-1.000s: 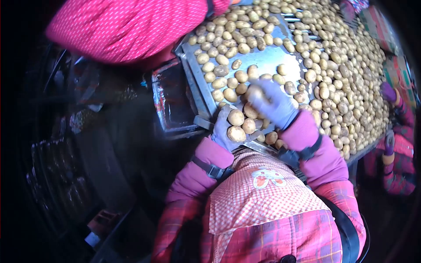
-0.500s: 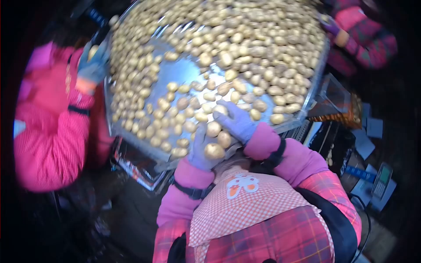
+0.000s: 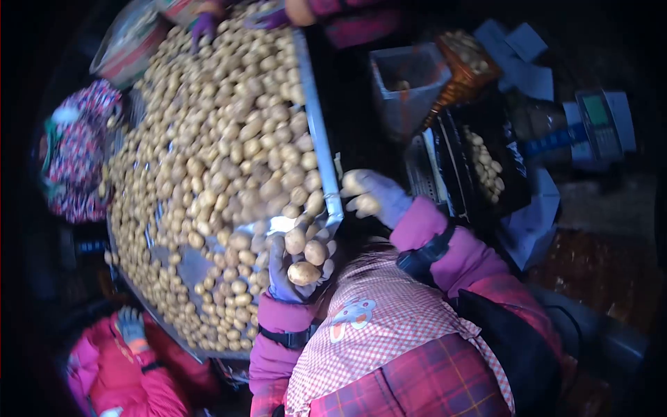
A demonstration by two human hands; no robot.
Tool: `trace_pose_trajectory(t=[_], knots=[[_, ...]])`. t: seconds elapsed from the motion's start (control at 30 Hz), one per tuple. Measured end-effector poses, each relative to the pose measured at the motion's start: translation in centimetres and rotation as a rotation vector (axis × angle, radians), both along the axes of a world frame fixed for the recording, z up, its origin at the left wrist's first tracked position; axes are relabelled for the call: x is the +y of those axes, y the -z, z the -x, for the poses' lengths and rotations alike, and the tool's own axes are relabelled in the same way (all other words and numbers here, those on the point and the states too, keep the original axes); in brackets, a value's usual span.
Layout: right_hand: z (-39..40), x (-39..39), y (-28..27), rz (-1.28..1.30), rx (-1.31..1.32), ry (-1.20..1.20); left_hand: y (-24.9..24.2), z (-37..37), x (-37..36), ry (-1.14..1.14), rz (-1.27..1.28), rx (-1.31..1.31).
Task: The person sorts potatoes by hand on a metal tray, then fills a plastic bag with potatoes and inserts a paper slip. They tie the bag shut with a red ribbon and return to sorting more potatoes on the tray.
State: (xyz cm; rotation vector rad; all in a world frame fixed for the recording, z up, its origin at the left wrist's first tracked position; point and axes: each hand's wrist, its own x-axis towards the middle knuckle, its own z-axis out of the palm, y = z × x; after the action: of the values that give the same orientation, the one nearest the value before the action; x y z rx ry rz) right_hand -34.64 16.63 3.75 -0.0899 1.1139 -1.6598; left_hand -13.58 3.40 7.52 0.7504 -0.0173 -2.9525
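My left hand [image 3: 279, 276], in a pale purple glove, is cupped palm up at the near corner of a metal-rimmed table [image 3: 321, 132]. Three potatoes [image 3: 303, 273] lie in its curled fingers. Just outside the rim, my right hand [image 3: 388, 199], gloved alike, grips a potato [image 3: 367, 204]; a second pale shape at its fingertips, blurred by motion, looks like another potato. A large heap of potatoes [image 3: 229, 132] covers much of the tabletop, with bare metal showing in patches.
To the right stand a black-lined crate [image 3: 514, 156] with small potatoes, a clear plastic bin [image 3: 410, 80], an orange mesh bag [image 3: 465, 59] and a scale [image 3: 599, 125]. Across the table are a co-worker's purple gloves [image 3: 203, 29]. A patterned hat [image 3: 80, 153] and another person's gloved hand [image 3: 130, 324] show left.
My view has turned to the right. My right hand has left the potatoes on the table and moved past the rim with potato in it. My left hand still cradles its potatoes.
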Motion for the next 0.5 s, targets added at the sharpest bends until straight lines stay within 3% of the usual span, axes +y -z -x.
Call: trace_pose_trajectory(t=[0.07, 0.1, 0.17, 0.2, 0.23, 0.27, 0.33, 0.37, 0.43, 0.47, 0.5], knots=[[4.9, 5.4, 3.0, -0.019, -0.093, 0.258, 1.1, 3.1, 0.7, 0.1, 0.029, 0.007], [7.1, 8.1, 4.7, 0.023, 0.068, 0.39, 0.6, 4.8, 1.2, 0.157, 0.008, -0.055], [11.7, 13.0, 6.8, 0.068, -0.018, 0.763, 1.1, 7.6, 2.3, 0.229, 0.054, -0.082], [13.4, 15.1, 7.2, 0.086, -0.273, 0.998, 1.1, 9.2, 2.9, 0.258, 0.081, -0.12], [13.8, 16.6, 6.6, -0.057, -0.453, 1.108, 0.6, 10.8, 3.4, 0.33, 0.065, -0.107], [13.1, 17.2, 6.9, -0.161, -0.398, 1.088, 1.2, 12.7, 3.8, 0.377, 0.037, -0.153], [10.2, 17.6, 7.8, -0.066, -0.321, 0.723, 0.0, 17.5, 6.3, 0.414, 0.117, -0.2], [8.9, 17.7, 12.0, 0.078, -0.386, 0.631, 0.4, 20.1, 7.4, 0.499, 0.187, -0.099], [6.4, 16.8, 14.2, 0.221, -0.443, 0.539, 0.4, 24.9, 10.2, 0.593, 0.183, 0.157], [4.6, 16.0, 14.7, -0.026, -0.482, 0.438, -0.1, 26.4, 11.7, 0.607, 0.11, 0.304], [3.4, 15.4, 14.2, -0.271, -0.519, 0.331, -0.2, 26.8, 12.3, 0.599, 0.201, 0.252]])
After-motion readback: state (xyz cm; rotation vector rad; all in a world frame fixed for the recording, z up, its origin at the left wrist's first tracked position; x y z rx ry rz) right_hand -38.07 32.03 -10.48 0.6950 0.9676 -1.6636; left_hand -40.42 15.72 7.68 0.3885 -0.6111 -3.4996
